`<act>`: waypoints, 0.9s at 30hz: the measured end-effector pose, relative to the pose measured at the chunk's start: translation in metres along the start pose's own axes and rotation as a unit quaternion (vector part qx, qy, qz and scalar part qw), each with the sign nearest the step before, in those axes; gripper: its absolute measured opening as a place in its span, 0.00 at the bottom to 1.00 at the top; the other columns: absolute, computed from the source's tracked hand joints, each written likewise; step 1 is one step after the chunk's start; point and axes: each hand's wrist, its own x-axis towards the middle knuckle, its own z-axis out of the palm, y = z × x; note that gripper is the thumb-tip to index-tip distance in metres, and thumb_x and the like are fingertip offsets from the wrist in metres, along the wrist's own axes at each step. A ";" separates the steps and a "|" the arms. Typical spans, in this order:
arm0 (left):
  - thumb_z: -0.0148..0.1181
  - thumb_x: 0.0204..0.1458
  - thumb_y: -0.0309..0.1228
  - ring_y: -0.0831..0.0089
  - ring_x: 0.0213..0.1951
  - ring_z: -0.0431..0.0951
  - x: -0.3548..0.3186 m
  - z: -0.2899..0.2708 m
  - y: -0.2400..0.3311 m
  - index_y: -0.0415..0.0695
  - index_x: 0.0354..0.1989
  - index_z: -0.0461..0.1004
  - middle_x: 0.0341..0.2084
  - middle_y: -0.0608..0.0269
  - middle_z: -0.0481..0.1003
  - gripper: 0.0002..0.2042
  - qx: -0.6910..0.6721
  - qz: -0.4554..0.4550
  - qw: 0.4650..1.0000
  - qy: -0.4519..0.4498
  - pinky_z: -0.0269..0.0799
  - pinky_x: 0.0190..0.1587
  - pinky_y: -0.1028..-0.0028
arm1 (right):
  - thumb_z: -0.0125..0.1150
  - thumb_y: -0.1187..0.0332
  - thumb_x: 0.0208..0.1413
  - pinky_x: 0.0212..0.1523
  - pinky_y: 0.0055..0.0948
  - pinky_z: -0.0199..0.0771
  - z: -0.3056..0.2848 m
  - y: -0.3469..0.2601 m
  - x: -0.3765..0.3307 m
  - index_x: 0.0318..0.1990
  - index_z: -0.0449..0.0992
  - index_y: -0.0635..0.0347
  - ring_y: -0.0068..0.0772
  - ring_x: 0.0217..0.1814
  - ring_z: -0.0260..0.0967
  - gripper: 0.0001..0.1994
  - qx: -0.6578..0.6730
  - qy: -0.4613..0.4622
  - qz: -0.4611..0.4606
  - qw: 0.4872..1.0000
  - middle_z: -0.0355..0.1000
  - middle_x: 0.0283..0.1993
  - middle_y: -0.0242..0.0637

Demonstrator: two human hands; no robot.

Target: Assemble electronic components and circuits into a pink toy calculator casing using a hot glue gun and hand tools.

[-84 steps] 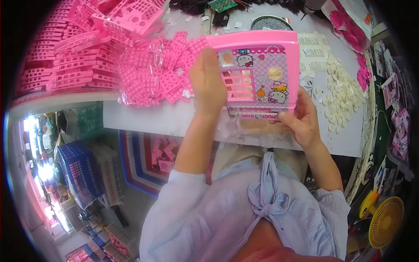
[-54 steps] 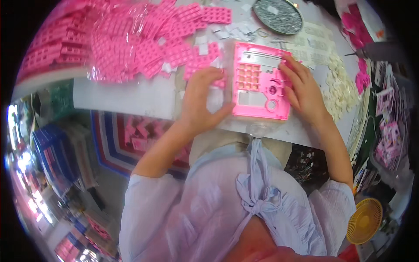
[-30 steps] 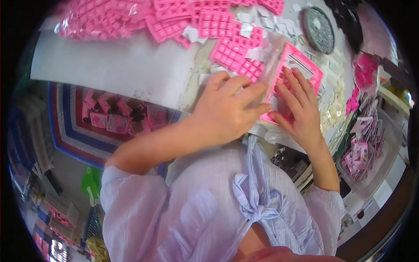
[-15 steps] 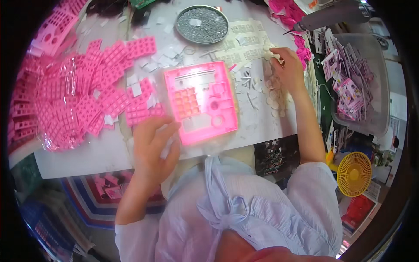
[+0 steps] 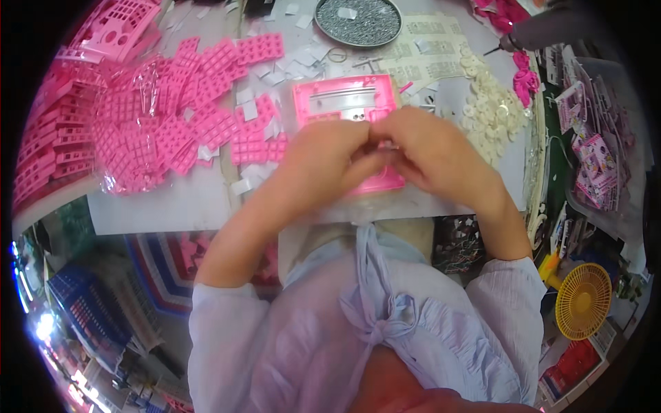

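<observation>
While leaning over the counter [image 5: 172, 203], had both hands bunched together right above the pink toy panel [image 5: 344, 103], which lay flat on the white top just in front of the body. Left hand [image 5: 323, 162] curled, fingertips meeting those of the right hand [image 5: 430, 155] over the near half of the panel. Looked like pinching some tiny part between them, but honestly couldn't tell what, too small and hidden by the fingers. Only the far strip of the panel showed, with a pale slot and a couple of small holes.

Off to the left, piled up loads of pink keypad grids [image 5: 206, 124], some spilling out of a clear plastic bag [image 5: 131, 131], with little white squares [image 5: 248, 110] scattered among them. Further left, stacked pink frames [image 5: 48, 138]. Up top, parked a round metal dish of screws [image 5: 358, 20], well apart from the hands. To the right, heaped cream round discs [image 5: 492, 110] just beside the panel. Also spotted a yellow fan [image 5: 582, 299] down low on the right.
</observation>
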 end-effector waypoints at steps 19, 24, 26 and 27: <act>0.68 0.46 0.37 0.57 0.57 0.68 -0.036 0.014 -0.029 0.47 0.44 0.76 0.51 0.59 0.72 0.17 0.293 0.067 0.953 0.036 0.56 0.64 0.50 | 0.65 0.74 0.51 0.48 0.39 0.73 0.046 0.019 -0.010 0.35 0.73 0.65 0.46 0.48 0.67 0.07 -0.152 0.055 0.024 0.987 0.72 0.44 0.40; 0.68 0.44 0.36 0.57 0.56 0.68 -0.036 0.015 -0.033 0.47 0.43 0.76 0.50 0.60 0.72 0.17 0.267 0.069 0.960 0.056 0.56 0.63 0.51 | 0.65 0.75 0.46 0.49 0.39 0.73 0.056 0.021 -0.006 0.35 0.74 0.67 0.46 0.50 0.66 0.09 -0.187 0.070 0.034 0.979 0.71 0.46 0.41; 0.68 0.44 0.36 0.57 0.56 0.68 -0.036 0.015 -0.034 0.47 0.43 0.76 0.50 0.60 0.72 0.17 0.259 0.071 0.961 0.060 0.56 0.63 0.51 | 0.65 0.74 0.46 0.49 0.39 0.72 0.059 0.019 -0.007 0.36 0.74 0.66 0.45 0.50 0.66 0.10 -0.213 0.083 0.039 0.973 0.71 0.46 0.41; 0.68 0.44 0.36 0.57 0.56 0.68 -0.036 0.015 -0.034 0.47 0.43 0.76 0.50 0.60 0.72 0.17 0.258 0.070 0.962 0.060 0.56 0.63 0.51 | 0.65 0.74 0.45 0.49 0.38 0.72 0.062 0.017 -0.007 0.36 0.75 0.66 0.45 0.50 0.66 0.10 -0.230 0.088 0.044 0.968 0.71 0.46 0.40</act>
